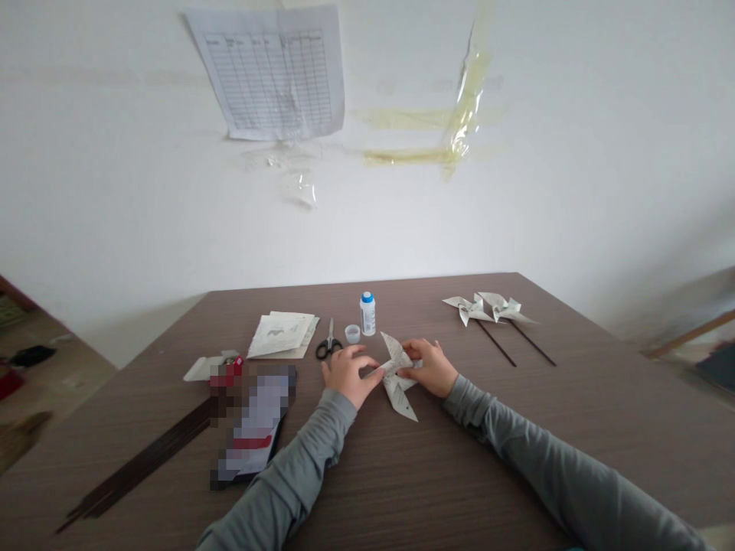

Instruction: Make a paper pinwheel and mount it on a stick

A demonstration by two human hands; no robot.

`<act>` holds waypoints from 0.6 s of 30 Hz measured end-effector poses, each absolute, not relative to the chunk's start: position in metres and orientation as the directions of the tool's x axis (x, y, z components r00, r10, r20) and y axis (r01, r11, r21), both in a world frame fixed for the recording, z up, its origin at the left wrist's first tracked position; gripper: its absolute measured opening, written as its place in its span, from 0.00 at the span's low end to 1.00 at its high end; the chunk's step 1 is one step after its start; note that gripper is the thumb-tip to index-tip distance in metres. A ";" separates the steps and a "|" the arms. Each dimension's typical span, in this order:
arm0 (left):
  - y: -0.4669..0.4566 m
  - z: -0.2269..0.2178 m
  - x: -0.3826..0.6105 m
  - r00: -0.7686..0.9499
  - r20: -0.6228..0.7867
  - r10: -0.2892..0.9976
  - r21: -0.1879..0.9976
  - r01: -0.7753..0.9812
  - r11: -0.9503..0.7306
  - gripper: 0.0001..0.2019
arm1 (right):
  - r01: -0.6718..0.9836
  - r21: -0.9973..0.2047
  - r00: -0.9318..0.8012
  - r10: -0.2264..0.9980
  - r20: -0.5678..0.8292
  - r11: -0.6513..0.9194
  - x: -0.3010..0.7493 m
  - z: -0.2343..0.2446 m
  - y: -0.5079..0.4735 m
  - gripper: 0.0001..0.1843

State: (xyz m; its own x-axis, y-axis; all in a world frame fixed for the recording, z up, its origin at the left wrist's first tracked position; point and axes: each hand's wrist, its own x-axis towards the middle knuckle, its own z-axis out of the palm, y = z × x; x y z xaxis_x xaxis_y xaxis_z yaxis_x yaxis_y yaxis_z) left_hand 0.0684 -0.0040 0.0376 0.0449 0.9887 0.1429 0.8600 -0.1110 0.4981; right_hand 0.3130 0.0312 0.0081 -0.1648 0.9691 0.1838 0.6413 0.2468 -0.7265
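A paper pinwheel made of printed white paper is between my two hands, just over the table. My left hand pinches its left blade between thumb and forefinger. On the other side, my right hand grips it close to the middle, thumb below and fingers above. Part of the right blade is hidden behind that hand. Beyond the pinwheel stands a white glue bottle with a blue top, its clear cap lying beside it. Black-handled scissors lie just past my left hand.
Two finished-looking pinwheels on dark sticks lie at the back right. Paper sheets are stacked at the back left. Nearer are a small red-and-white packet, a blurred-out phone-like object and a bundle of dark sticks. A wall rises behind the table.
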 end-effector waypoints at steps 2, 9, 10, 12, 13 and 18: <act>-0.006 0.035 0.071 0.019 0.176 0.984 0.475 0.874 -0.102 0.05 | 0.642 -0.737 -0.182 0.976 0.121 0.211 0.313 0.012 0.030 0.24; -0.009 0.034 0.073 0.000 0.162 0.987 0.437 0.897 -0.072 0.09 | 0.616 -0.756 -0.217 0.970 0.108 0.222 0.317 0.015 0.028 0.30; -0.009 0.035 0.072 0.007 0.149 0.989 0.430 0.900 -0.071 0.09 | 0.614 -0.757 -0.221 0.969 0.109 0.225 0.318 0.014 0.029 0.31; -0.009 0.037 0.070 0.020 0.125 0.992 0.418 0.906 -0.071 0.09 | 0.615 -0.755 -0.228 0.968 0.106 0.228 0.322 0.013 0.030 0.34; -0.010 0.038 0.069 0.026 0.116 0.993 0.414 0.907 -0.072 0.09 | 0.618 -0.752 -0.233 0.967 0.103 0.229 0.323 0.013 0.031 0.35; -0.011 0.042 0.067 0.047 0.063 0.997 0.390 0.918 -0.068 0.10 | 0.642 -0.723 -0.256 0.960 0.109 0.253 0.327 0.010 0.033 0.36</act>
State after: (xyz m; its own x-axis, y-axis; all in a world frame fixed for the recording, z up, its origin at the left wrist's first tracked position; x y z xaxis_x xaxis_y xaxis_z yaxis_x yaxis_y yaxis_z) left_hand 0.0666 -0.0114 0.0421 0.0475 0.9969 0.0633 0.9185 -0.0685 0.3896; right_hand 0.3273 0.0330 0.0095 -0.2563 0.9604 0.1088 0.6422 0.2533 -0.7234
